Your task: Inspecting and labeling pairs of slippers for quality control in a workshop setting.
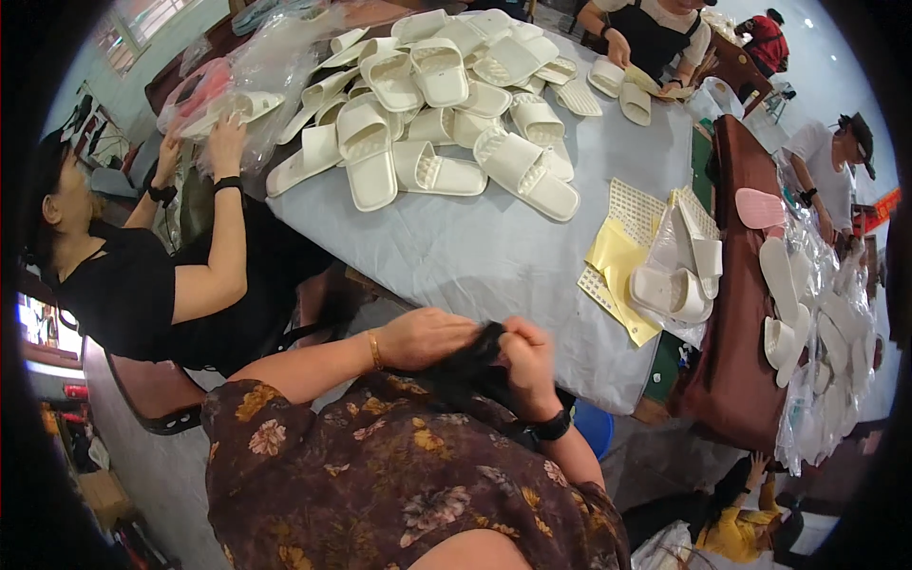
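My left hand [424,338] and my right hand [528,369] are close together in front of my body, at the near edge of the table. Between them is a black, soft, hair-like bundle [458,372], blurred, so its exact kind is unclear. My right hand is closed in a fist around its upper end. The fingers of my left hand are bent against the bundle from the left, their tips partly hidden by it. Beyond my hands, a large heap of cream slippers [439,171] lies on the table [446,255], which has a pale grey cover.
At right, a bagged pair of slippers [671,294] lies by yellow sticker sheets [608,249]. Beyond stands a brown bench [736,380] with more slippers and plastic. A co-worker [123,275] at left handles a slipper and plastic bag; another [655,38] sits across the table.
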The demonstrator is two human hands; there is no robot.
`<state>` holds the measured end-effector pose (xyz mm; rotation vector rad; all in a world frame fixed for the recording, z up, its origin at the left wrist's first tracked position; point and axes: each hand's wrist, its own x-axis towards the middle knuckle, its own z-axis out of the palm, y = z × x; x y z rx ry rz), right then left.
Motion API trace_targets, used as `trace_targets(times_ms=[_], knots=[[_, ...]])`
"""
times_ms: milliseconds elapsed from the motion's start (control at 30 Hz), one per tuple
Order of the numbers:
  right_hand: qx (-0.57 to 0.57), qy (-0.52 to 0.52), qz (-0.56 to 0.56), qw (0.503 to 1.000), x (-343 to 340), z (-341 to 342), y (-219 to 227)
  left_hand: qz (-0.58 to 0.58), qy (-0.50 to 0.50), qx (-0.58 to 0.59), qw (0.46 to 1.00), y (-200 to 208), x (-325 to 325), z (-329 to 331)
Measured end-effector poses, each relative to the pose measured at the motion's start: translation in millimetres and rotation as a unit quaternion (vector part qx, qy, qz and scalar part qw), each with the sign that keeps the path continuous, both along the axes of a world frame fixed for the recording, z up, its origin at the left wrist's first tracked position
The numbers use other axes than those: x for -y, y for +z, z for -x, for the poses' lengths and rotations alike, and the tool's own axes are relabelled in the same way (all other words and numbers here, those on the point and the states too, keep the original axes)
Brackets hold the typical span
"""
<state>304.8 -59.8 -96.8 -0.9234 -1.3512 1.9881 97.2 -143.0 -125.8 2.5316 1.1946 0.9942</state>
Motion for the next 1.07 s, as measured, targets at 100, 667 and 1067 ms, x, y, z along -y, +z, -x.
trace_targets(times_ms=[100, 667, 1067], knots=[[-0.041, -0.04, 0.022, 0.998, -22.2, -10.8, 18.4, 0.088, 0.072, -0.027, 0.993, -9.8, 26.3, 8.9], [-0.021, 0.049, -0.108, 0.993, -26.1, 11.3, -2.6, 0.439, 0.286, 0.126, 0.842, 12.8, 64.8, -19.5], [0.184, 0.225, 0.012, 0.957, -29.0, -183.0, -36.9, 0.621, 0.459, 0.195, 0.604, -17.7, 155.4, 18.1]])
